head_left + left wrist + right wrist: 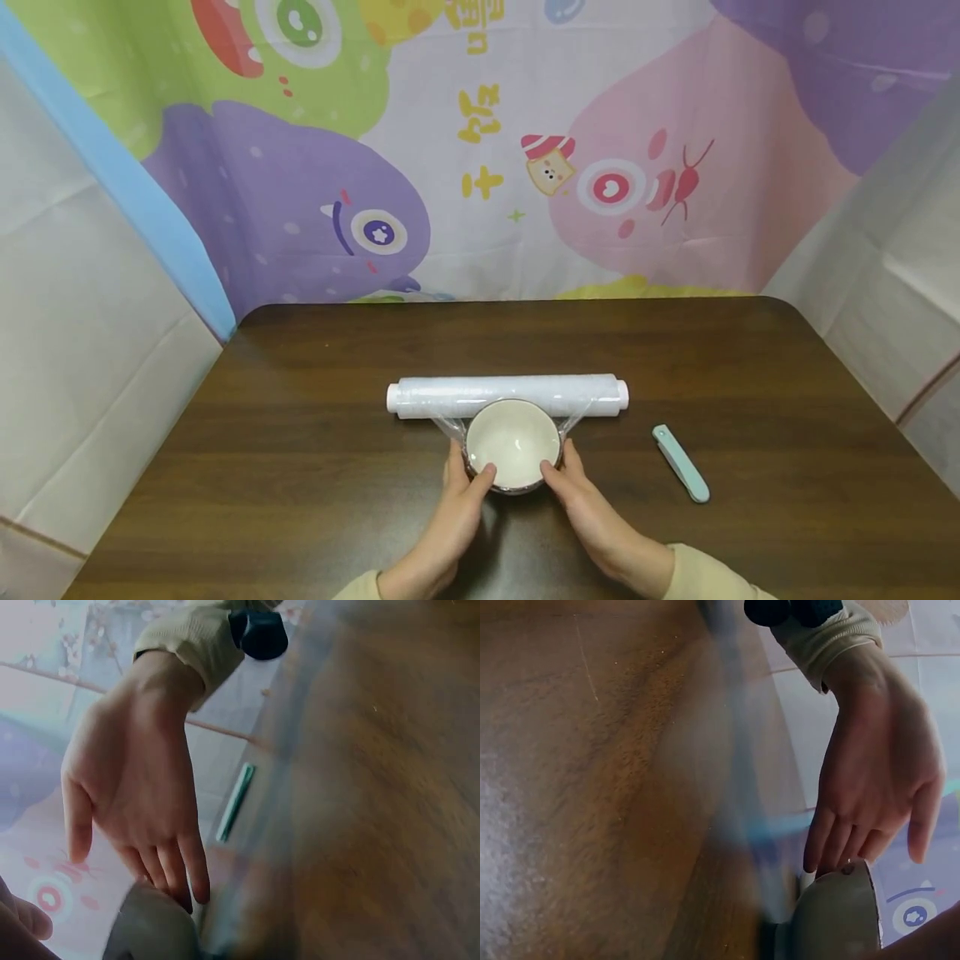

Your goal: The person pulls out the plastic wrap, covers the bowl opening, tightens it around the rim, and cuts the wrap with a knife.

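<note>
A round bowl (513,442) with a cream inside stands at the near middle of the table, just in front of a roll of plastic wrap (506,396). Clear film (450,427) stretches from the roll to both sides of the bowl. My left hand (457,508) touches the bowl's left side and my right hand (600,517) its right side, thumbs over the near rim in the head view. The left wrist view shows the right hand (146,772) with straight fingers against the bowl (154,926); the right wrist view shows the left hand (877,761) likewise.
A slim mint-green tool (681,463), like a folded knife, lies right of the bowl. The dark wooden table (300,467) ends at a cartoon-printed curtain (480,242) behind and pale hangings at both sides.
</note>
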Demonstrator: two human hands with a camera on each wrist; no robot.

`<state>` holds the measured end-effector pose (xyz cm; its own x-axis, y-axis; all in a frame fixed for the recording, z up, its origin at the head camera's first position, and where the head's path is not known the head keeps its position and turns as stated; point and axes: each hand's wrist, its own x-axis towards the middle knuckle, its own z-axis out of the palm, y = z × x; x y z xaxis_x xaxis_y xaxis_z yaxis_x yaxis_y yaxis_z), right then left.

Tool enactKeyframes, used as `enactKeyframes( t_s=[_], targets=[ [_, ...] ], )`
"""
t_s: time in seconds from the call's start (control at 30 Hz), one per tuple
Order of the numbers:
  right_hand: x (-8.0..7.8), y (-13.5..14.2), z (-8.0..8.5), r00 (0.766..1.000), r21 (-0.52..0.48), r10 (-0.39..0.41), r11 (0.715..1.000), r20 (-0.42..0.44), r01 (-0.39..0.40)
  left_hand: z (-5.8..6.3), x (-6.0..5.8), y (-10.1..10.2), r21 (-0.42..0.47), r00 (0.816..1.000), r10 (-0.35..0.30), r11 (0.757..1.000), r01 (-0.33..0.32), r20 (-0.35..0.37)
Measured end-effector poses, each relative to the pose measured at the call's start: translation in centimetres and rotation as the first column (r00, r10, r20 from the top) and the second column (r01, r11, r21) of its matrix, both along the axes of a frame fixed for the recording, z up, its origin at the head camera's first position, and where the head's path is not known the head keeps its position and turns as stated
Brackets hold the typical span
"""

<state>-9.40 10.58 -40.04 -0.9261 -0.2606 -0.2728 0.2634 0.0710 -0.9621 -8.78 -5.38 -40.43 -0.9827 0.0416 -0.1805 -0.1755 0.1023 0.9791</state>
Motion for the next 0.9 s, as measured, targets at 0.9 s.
enactKeyframes(
  t_s=[0.9],
  targets=[
    [-1.9,2.9,1.2,0.94,0.638,0.264,0.767,-0.215,-0.07,-1.2,-0.6,-1.4,0.023,0.998,-0.066,0.998,0.067,-0.023]
  ],
)
